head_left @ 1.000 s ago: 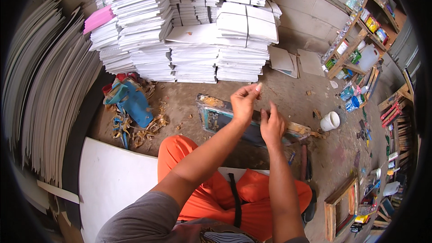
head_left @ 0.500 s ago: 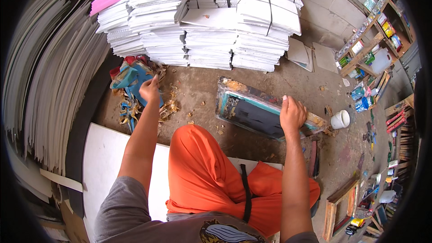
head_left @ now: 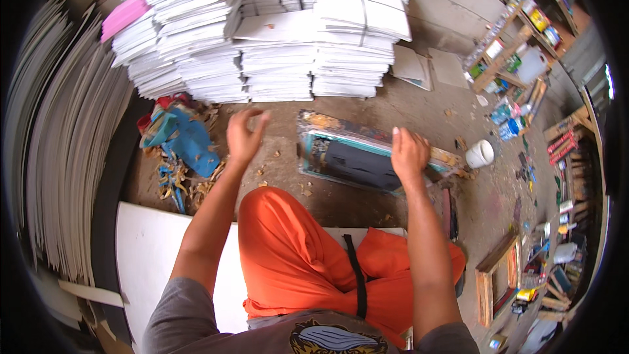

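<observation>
A wooden screen-printing frame (head_left: 354, 160) with a dark mesh and teal border stands tilted on the floor in front of my knees. Its upper edge is stained and worn. My right hand (head_left: 411, 154) is closed over that upper edge, towards the right end. My left hand (head_left: 246, 136) hangs in the air left of the frame, thumb and fingers apart, with nothing visible in it. Further left, a heap of blue and red rags (head_left: 187, 137) lies on the floor among peeled scraps.
Tall stacks of white sheets (head_left: 275, 72) line the back. More sheets (head_left: 72, 151) lean at the left. A white bucket (head_left: 480, 154) stands beside the frame's right end. A wooden frame (head_left: 496, 282) and a shelf with bottles (head_left: 524, 65) are on the right.
My left hand has moved right, from near the rags towards the frame, and its fingers have spread. My right hand stays on the frame. The whole view has shifted slightly.
</observation>
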The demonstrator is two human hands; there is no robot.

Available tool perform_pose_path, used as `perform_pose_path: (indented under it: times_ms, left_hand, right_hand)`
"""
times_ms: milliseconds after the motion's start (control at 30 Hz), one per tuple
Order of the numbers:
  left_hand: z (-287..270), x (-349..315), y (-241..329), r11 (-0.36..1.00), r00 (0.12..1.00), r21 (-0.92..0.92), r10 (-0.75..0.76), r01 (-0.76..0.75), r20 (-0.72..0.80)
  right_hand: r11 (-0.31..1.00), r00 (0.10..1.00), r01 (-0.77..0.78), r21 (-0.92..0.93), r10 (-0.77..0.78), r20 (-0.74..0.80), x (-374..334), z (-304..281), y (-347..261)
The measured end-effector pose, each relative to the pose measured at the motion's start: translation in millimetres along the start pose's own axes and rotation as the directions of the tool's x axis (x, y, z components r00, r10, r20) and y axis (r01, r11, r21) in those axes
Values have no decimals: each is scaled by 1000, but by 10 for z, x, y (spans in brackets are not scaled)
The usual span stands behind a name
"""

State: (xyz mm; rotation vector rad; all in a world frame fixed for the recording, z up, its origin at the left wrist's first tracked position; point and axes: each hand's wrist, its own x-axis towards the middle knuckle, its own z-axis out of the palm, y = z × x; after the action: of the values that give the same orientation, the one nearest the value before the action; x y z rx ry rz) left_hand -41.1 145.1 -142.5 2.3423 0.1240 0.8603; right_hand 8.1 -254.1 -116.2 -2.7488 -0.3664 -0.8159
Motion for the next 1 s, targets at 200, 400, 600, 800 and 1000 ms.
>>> perform_pose_path:
  times_ms: [200,400,600,800,1000]
  left_hand:
    - [675,164,1779,804,692,-105,563,-586,452]
    - [871,191,2109,904,651,159,156,-397,743]
    - [519,254,2011,974,842,32,178,-225,510]
    - [655,83,1422,861,853,-465,76,205,516]
    - [646,-208,1278,734,608,-430,30,526,794]
  right_hand:
    - [916,988,68,396,-8,-152,-58,-193,-51]
    - [832,773,-189,522,454,-444,-732,-375,531]
    - [656,815,-322,683,560,-153,-904,-449,1165]
    - [793,928,-148,591,317,-193,-31,-962,1210]
    - [826,983,30,562,77,-166,467,-1353,831]
